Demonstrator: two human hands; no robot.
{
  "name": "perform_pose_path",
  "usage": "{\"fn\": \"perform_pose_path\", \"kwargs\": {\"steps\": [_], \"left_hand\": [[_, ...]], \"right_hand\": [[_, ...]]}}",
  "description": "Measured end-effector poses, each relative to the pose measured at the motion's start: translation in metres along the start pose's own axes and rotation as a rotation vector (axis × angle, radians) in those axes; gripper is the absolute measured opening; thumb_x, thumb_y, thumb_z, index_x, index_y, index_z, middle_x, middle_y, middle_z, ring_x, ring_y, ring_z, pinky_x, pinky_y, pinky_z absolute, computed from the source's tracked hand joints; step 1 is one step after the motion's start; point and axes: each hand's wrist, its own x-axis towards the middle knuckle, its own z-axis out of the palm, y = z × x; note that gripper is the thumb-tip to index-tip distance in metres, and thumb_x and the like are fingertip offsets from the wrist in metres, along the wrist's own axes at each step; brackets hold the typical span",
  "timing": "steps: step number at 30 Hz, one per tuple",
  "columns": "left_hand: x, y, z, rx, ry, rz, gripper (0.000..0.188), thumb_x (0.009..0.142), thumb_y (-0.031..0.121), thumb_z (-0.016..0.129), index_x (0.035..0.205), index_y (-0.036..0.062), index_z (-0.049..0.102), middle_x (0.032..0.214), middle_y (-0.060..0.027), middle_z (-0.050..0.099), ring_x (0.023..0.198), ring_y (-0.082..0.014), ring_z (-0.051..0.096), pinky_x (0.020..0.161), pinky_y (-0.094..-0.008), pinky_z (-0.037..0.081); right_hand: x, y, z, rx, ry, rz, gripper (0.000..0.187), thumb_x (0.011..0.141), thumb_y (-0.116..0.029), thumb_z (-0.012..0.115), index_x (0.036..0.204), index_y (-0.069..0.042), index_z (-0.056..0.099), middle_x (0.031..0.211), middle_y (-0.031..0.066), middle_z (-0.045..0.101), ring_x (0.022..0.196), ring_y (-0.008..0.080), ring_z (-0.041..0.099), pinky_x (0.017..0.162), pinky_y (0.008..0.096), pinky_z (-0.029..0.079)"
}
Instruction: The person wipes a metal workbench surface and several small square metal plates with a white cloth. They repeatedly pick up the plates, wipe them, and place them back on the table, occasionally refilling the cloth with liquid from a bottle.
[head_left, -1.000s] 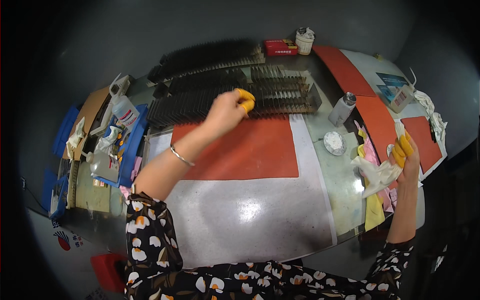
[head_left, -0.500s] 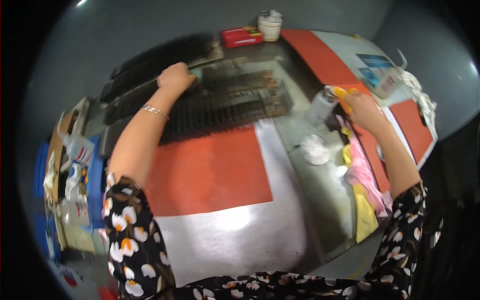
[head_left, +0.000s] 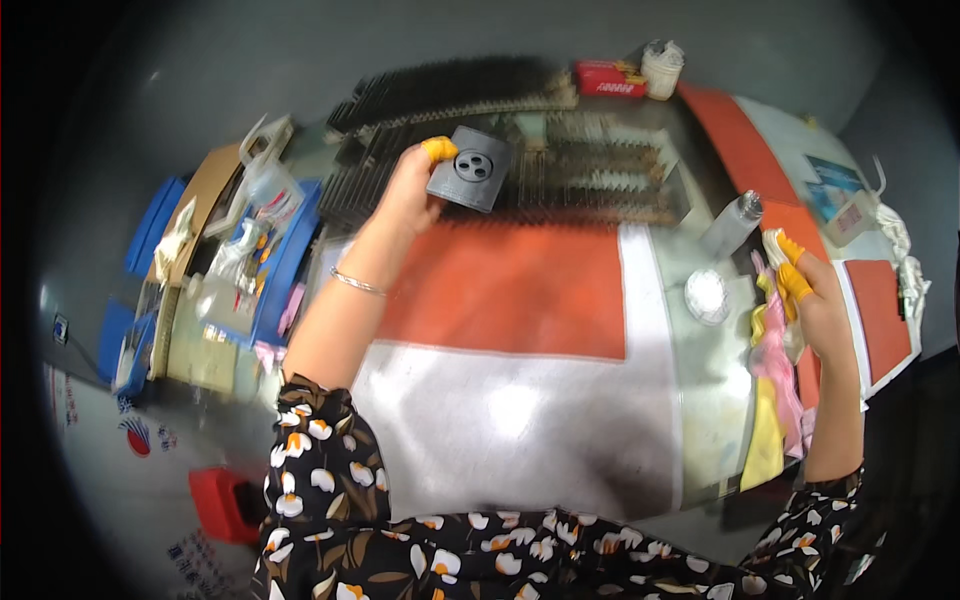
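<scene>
My left hand [head_left: 408, 195] is closed on the edge of a dark grey phone back panel [head_left: 470, 190], with a round ring and several holes in it, held up in front of the racks. A yellow cover shows on my left thumb or finger. At the right, my right hand [head_left: 818, 300], with yellow finger covers, pinches a small white cloth [head_left: 776, 246]. Close by on its left stand a translucent bottle with a metal top [head_left: 732, 226] and a round white object [head_left: 707, 297]. Long black slotted racks [head_left: 600, 185] hold several upright dark panels; motion blurs them.
An orange sheet [head_left: 510, 290] lies on a grey-white mat [head_left: 510, 430]. Pink cloth [head_left: 775, 365] and yellow cloth [head_left: 762, 430] lie at the right. A red box [head_left: 610, 78] and a white tub [head_left: 661, 72] stand behind. Blue trays [head_left: 285, 275] with squeeze bottles are at the left.
My left hand has come away from the racks and now holds up the panel. My right hand, earlier at the bottle's top, is now apart from it with the cloth. The view has shifted.
</scene>
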Motion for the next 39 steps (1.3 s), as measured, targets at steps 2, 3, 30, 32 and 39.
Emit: {"fn": "perform_pose_path", "kwargs": {"steps": [2, 3, 30, 32, 39], "left_hand": [[-0.047, -0.041, -0.040, -0.245, -0.074, -0.243, 0.024, 0.078, 0.015, 0.045, 0.091, -0.0034, 0.055, 0.089, -0.0143, 0.061, 0.079, -0.0235, 0.061, 0.073, -0.0350, 0.050], [-0.083, -0.046, -0.035, -0.320, -0.126, -0.336, 0.031, 0.077, 0.015, 0.044, 0.097, -0.0064, 0.053, 0.095, -0.0189, 0.059, 0.086, -0.0287, 0.060, 0.079, -0.0367, 0.049], [-0.269, -0.050, -0.083, 0.302, -0.729, -0.096, 0.028, 0.078, 0.006, 0.056, 0.106, 0.0016, 0.055, 0.090, -0.0034, 0.055, 0.086, -0.0120, 0.052, 0.080, -0.0249, 0.042], [-0.268, -0.049, -0.080, 0.397, -0.789, 0.006, 0.027, 0.078, 0.003, 0.055, 0.105, 0.0009, 0.055, 0.090, -0.0043, 0.056, 0.086, -0.0125, 0.052, 0.081, -0.0252, 0.042], [-0.267, -0.055, -0.074, 0.398, -0.833, -0.010, 0.017, 0.083, 0.006, 0.056, 0.098, -0.0018, 0.056, 0.091, -0.0057, 0.057, 0.084, -0.0126, 0.053, 0.079, -0.0253, 0.042]], "right_hand": [[-0.034, -0.016, 0.043, 0.430, -0.180, 0.093, 0.033, 0.088, -0.006, 0.045, 0.120, 0.001, 0.050, 0.069, 0.0012, 0.051, 0.054, 0.0069, 0.045, 0.047, 0.0203, 0.037], [-0.048, -0.015, 0.070, 0.483, -0.158, 0.166, 0.032, 0.088, -0.006, 0.045, 0.119, 0.000, 0.050, 0.069, 0.0025, 0.052, 0.052, 0.0081, 0.044, 0.047, 0.0217, 0.038], [-0.128, -0.064, 0.222, -0.248, -0.312, -0.843, 0.050, 0.062, 0.003, 0.052, 0.109, -0.011, 0.058, 0.081, 0.0085, 0.055, 0.068, 0.0261, 0.055, 0.057, 0.0359, 0.046], [-0.127, -0.063, 0.225, -0.254, -0.344, -0.891, 0.047, 0.062, 0.001, 0.054, 0.107, -0.012, 0.059, 0.081, 0.0076, 0.054, 0.068, 0.0260, 0.054, 0.057, 0.0358, 0.046], [-0.120, -0.073, 0.220, -0.327, -0.414, -1.002, 0.040, 0.066, -0.004, 0.057, 0.106, -0.010, 0.057, 0.081, 0.0065, 0.052, 0.067, 0.0246, 0.053, 0.057, 0.0347, 0.045]]}}
